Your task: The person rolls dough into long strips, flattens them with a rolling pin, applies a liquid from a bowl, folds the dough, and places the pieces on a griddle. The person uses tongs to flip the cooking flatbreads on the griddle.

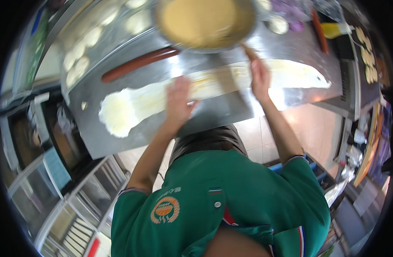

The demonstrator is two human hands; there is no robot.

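Note:
A long, thin strip of white dough [153, 100] stretches across the steel table, with yellowish paste smeared along its middle. Its left end widens into a rounded, pale yellow patch. My left hand [178, 99] lies flat on the strip left of the middle, fingers stretched out. Over the strip's right half, my right hand [260, 79] is closed round a tool with a brown wooden handle [249, 52]. Motion blur hides the working end of this tool, so its kind does not show. Beyond the strip stands a big metal bowl [161, 34] of yellow paste.
A brown rolling pin [138, 64] lies left of the bowl; another [319, 31] lies at the far right. Dough balls [81, 66] sit on a tray at the back left. A yellow squeeze bottle [333, 30] is beside a griddle [355, 55] with flat pieces on it.

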